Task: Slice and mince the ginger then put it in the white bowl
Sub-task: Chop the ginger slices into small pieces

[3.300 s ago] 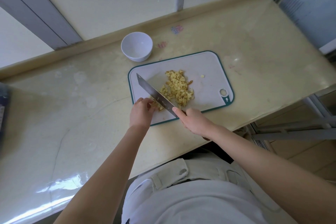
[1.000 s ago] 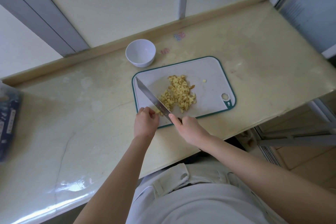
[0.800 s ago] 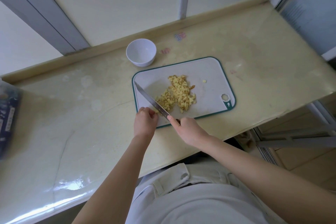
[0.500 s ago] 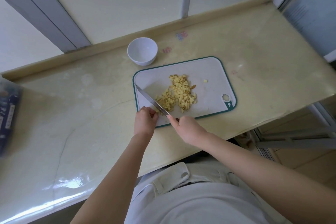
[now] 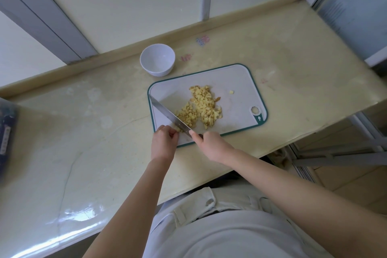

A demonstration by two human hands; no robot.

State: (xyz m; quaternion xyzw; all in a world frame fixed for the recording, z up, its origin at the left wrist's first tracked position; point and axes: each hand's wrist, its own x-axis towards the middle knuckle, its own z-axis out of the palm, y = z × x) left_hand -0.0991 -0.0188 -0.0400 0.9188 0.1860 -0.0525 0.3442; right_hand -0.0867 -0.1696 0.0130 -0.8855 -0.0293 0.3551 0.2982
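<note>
— Hands?
— Left hand (image 5: 164,142) curls its fingertips on the near end of the ginger (image 5: 201,109). Right hand (image 5: 211,145) grips the knife (image 5: 167,114).
— And the ginger?
— Chopped, piled on the board (image 5: 236,81) right of the blade. Bowl (image 5: 157,59) stands just beyond, on the counter (image 5: 83,132).

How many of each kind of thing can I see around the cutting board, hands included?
White bowl: 1
Cutting board: 1
Knife: 1
Heap of chopped ginger: 1
Stray ginger bit: 1
Hands: 2, left hand and right hand
Total: 7
</note>
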